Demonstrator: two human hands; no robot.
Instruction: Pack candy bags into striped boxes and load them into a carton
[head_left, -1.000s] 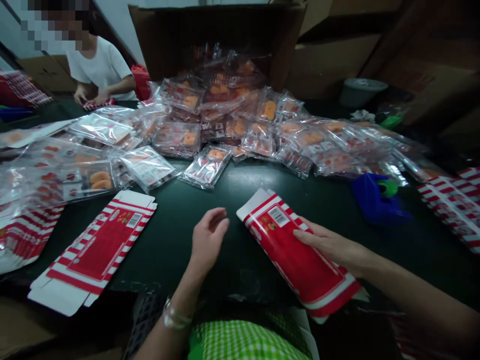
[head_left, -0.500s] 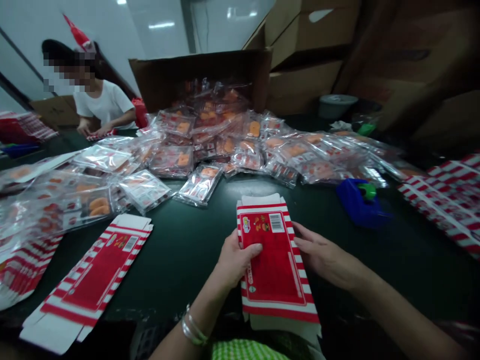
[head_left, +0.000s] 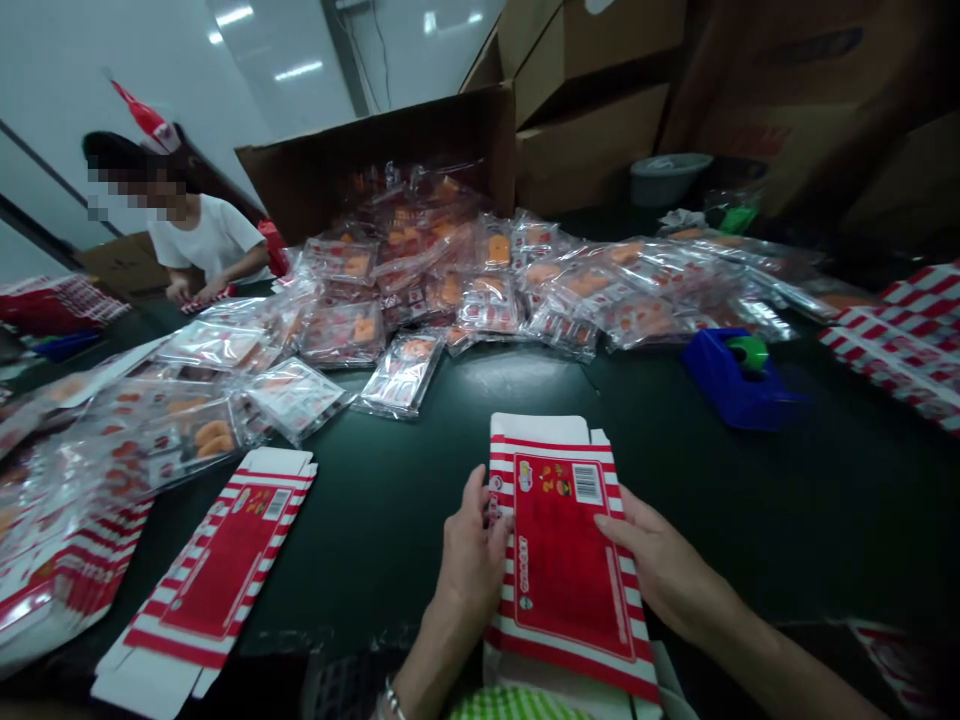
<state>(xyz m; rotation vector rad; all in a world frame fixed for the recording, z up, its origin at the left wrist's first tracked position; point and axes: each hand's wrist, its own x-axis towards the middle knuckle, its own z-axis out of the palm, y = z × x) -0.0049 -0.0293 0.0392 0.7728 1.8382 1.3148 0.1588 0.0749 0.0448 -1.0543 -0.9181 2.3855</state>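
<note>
Between my two hands is a red and white striped cardboard box (head_left: 562, 560), its end flaps unfolded at top and bottom. My left hand (head_left: 472, 560) grips its left side, thumb against the edge. On the right side my right hand (head_left: 660, 560) holds it, thumb on the printed front and the other fingers hidden behind. A second, flat box (head_left: 217, 570) of the same print lies to the left on the dark green table (head_left: 375, 510). Plastic packets (head_left: 401, 375) with orange food-shaped pieces are heaped beyond my hands.
A blue tape dispenser (head_left: 739, 380) with green tape stands at the right. Striped boxes are stacked at far right (head_left: 907, 340) and left (head_left: 82, 560). A large open carton (head_left: 300, 190) is behind the heap. A person (head_left: 202, 240) works at the back left.
The box has turned from flat-on so its left side panel shows more. My right thumb has come onto its front, and my left thumb has moved back to the edge. The view has shifted slightly.
</note>
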